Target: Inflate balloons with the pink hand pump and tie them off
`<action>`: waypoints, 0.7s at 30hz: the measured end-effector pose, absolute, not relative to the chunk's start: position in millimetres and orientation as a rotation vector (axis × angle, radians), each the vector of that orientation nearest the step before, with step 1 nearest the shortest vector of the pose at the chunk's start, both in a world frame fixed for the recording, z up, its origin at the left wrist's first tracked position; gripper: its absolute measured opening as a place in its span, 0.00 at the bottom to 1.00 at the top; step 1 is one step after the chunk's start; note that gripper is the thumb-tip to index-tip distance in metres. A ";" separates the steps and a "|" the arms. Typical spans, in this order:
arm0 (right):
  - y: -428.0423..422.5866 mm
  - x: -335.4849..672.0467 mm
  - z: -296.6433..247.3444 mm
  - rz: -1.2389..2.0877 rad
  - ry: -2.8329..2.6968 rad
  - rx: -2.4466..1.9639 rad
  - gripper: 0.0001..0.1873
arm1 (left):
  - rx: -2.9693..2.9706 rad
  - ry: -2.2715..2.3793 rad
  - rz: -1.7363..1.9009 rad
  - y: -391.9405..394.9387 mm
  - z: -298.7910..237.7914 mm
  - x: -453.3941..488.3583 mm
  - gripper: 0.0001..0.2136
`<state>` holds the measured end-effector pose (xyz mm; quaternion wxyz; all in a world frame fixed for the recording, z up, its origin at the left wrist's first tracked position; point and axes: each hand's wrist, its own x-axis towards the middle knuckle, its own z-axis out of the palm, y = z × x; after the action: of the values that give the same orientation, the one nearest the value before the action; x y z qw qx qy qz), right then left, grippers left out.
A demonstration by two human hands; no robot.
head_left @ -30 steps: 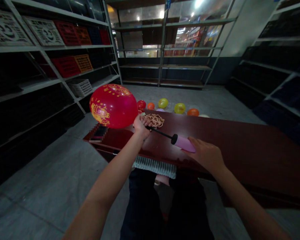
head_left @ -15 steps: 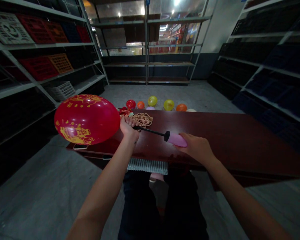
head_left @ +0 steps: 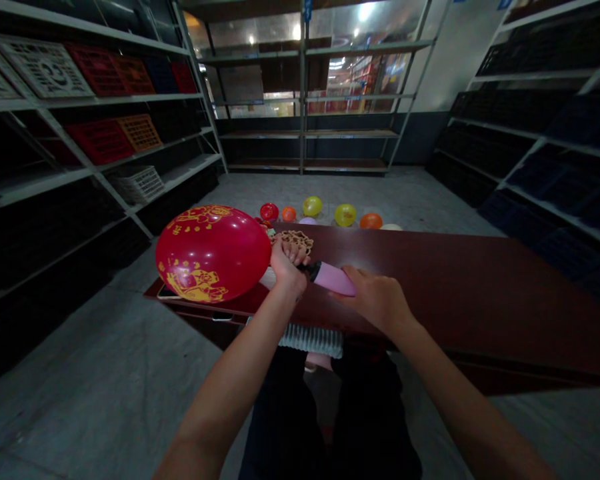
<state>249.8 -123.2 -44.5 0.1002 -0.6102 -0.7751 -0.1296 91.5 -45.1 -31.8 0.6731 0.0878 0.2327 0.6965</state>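
Observation:
A large red balloon (head_left: 213, 252) with yellow print floats over the left end of a dark red table (head_left: 460, 293). My left hand (head_left: 287, 261) is closed round the balloon's neck where it meets the pump. My right hand (head_left: 375, 299) grips the pink handle of the hand pump (head_left: 333, 278), pushed in close to my left hand. A pile of tan rubber bands (head_left: 296, 239) lies on the table just behind my left hand.
Several small inflated balloons (head_left: 345, 215) in red, orange and yellow lie on the floor beyond the table. Metal shelving with plastic crates (head_left: 100, 137) lines the left, back and right. A phone (head_left: 167, 292) lies at the table's left corner under the balloon.
My right hand has pushed the pink pump handle in toward my left hand, so the black rod no longer shows. The red balloon has shifted right.

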 end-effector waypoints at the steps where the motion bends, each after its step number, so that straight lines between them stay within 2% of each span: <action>1: -123.6 250.6 -48.7 -0.409 -2.286 -1.795 0.25 | 0.204 0.536 1.566 -42.3 -33.6 88.9 0.22; 14: -138.3 312.9 -91.1 -0.705 -2.312 -1.676 0.27 | 0.090 0.605 1.515 -15.8 -42.0 35.3 0.20; 21: -135.1 318.9 -90.3 -0.553 -2.314 -1.713 0.28 | 0.157 0.585 1.583 -15.6 -48.8 40.5 0.21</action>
<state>318.9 -135.1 -90.3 0.1044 -0.5811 -0.7850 -0.1877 40.5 -15.6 -48.8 0.6618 0.0696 0.2587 0.7001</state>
